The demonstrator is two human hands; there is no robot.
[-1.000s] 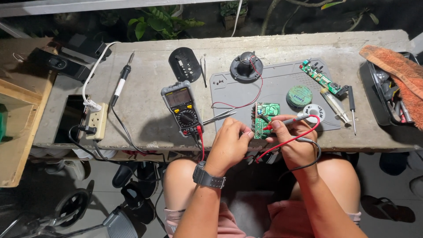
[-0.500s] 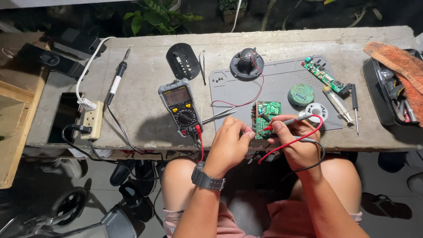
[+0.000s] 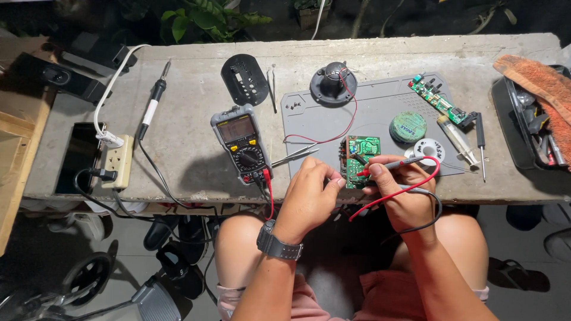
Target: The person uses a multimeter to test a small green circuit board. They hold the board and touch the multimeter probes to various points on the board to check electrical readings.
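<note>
— Head view: what do the hands hold?
— I see the left hand (image 3: 306, 199) pinching the small green circuit board (image 3: 358, 160) at the grey mat's (image 3: 309, 119) near edge; the right hand (image 3: 401, 190) grips a red probe (image 3: 389, 167) against it.
— Containers?
— A black tray (image 3: 505, 119), far right, holds tools under an orange rag (image 3: 535, 77).

Both hands (image 3: 357, 190) probe a green circuit board (image 3: 358, 153) (multimeter (image 3: 243, 142) beside).

Two circuit boards (image 3: 360, 160) (image 3: 439, 101) (both green), one multimeter (image 3: 242, 142).
</note>
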